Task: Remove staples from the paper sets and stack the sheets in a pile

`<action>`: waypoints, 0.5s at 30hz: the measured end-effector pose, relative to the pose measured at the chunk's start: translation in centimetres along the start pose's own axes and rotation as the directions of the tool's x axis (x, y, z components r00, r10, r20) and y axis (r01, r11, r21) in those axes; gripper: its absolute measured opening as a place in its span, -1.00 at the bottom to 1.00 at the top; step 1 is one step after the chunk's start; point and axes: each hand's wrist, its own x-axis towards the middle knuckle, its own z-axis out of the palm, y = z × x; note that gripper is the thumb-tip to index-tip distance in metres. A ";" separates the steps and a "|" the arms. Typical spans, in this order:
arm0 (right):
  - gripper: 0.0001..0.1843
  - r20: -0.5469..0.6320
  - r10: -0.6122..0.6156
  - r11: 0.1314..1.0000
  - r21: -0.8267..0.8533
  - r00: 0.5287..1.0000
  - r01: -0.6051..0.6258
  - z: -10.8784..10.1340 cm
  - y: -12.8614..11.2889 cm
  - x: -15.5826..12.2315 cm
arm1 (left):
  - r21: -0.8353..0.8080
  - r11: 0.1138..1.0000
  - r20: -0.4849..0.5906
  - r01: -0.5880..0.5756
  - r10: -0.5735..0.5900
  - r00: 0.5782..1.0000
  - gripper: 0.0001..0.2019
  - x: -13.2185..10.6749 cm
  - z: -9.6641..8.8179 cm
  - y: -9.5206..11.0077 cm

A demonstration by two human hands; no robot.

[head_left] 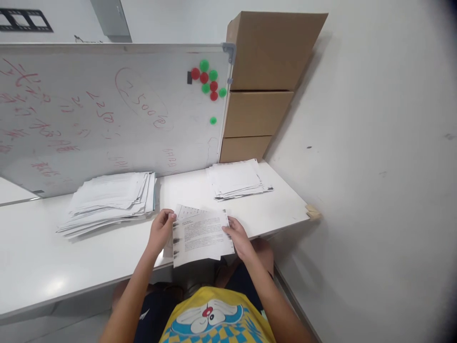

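Note:
Several printed sheets of paper [203,238] are between my hands, over the table's front edge. The top sheet carries dense text and dark smudges along its sides; other sheets stick out behind and below it. My left hand [162,227] is closed, thumb and fingers pinching the sheets at their upper left corner. At the right edge, my right hand [238,237] grips the paper with the thumb on top and the fingers behind. A tall, uneven paper stack [110,200] lies left of my left hand. Beyond my right hand is a lower paper stack [237,180].
A whiteboard [150,143] with red writing and red and green magnets stands along the back of the white table [182,188]. Cardboard boxes [257,114] are piled at the back right corner. A wall [357,190] bounds the right side.

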 end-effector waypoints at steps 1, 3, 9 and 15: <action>-0.45 -0.029 -0.011 0.999 -0.042 1.000 0.009 0.1 0.3 0.1 | 0.008 1.000 -0.052 -0.001 0.002 0.999 -0.77 -0.2 0.6 -0.1; -0.42 -0.082 -0.035 0.991 -0.131 0.996 0.024 0.2 0.9 0.4 | -0.004 1.000 -0.142 0.002 -0.003 0.990 -0.78 -0.5 1.8 -0.4; -0.76 -0.017 -0.023 0.959 -0.282 1.000 0.017 -0.5 1.1 0.9 | -0.137 0.988 -0.195 0.068 -0.094 0.976 -0.71 -1.3 3.7 -0.7; -0.80 -0.073 -0.235 0.886 -0.425 0.969 0.183 -0.8 0.5 0.9 | -0.215 0.970 -0.223 0.115 -0.164 0.961 -0.64 -1.5 4.1 -1.4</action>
